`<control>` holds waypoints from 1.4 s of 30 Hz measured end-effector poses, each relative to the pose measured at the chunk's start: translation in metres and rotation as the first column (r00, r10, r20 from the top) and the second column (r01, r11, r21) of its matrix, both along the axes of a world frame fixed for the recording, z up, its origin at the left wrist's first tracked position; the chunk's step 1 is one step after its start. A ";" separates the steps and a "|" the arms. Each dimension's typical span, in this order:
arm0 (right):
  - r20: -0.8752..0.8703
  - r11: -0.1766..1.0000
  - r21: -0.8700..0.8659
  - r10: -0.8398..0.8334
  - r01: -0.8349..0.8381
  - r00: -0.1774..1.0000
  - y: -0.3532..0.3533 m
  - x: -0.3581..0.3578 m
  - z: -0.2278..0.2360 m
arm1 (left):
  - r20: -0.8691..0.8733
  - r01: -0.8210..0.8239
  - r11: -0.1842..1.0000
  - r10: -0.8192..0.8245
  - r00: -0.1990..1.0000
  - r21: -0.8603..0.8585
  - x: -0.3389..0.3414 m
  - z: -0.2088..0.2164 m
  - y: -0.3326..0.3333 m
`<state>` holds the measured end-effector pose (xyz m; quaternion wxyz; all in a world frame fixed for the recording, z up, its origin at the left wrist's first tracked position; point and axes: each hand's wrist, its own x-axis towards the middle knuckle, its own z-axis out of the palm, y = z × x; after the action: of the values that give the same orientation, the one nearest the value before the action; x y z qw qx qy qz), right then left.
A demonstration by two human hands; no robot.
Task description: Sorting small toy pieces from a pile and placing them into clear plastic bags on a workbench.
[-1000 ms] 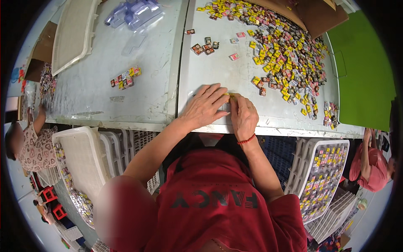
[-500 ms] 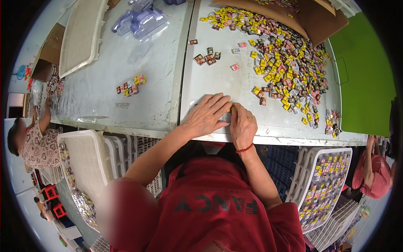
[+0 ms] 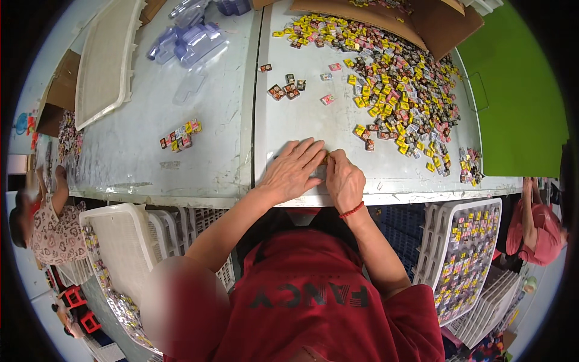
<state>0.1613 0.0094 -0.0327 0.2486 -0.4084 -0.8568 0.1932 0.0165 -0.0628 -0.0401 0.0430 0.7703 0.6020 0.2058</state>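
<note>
My left hand (image 3: 288, 174) lies flat on the white table near its front edge, fingers stretched toward the right and slightly apart. Whatever is under its palm is hidden. Beside its fingertips, my right hand (image 3: 346, 181), with a red bracelet at the wrist, is closed in a pinch. Between the two hands shows a small yellow piece (image 3: 325, 159), mostly covered by the fingers. Beyond the hands sit a few loose small dark box-shaped pieces (image 3: 292, 90) and some pink ones (image 3: 327, 99).
A large heap of small coloured pieces (image 3: 404, 96) spreads at the right, beside an open cardboard box (image 3: 449, 30). Left of the table seam lie a small joined cluster (image 3: 181, 135) and clear plastic trays (image 3: 196, 45). White crates (image 3: 431, 259) stand below; co-workers are at both sides.
The view has shifted slightly, so the table things appear further left. Both hands stay together in nearly the same place. At the far left, a co-worker's arms have moved.
</note>
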 end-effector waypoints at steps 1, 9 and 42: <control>0.000 1.000 0.000 0.000 0.000 1.000 -0.001 0.000 0.000 | 0.000 0.000 1.000 0.000 1.000 0.000 0.000 -0.001 -0.001; -0.099 0.989 -0.150 -0.022 0.007 0.995 0.006 0.006 -0.005 | -0.048 -0.034 0.998 0.031 0.998 -0.061 0.002 -0.001 0.002; 0.339 0.864 0.343 0.253 -0.370 0.906 0.171 -0.065 -0.010 | 0.230 -0.262 0.941 0.212 0.950 0.213 -0.045 -0.021 0.104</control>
<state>0.0967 0.1801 -0.0429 0.1669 -0.2269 -0.9595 -0.0080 -0.0286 0.0415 -0.0613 -0.0147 0.6662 0.6538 0.3586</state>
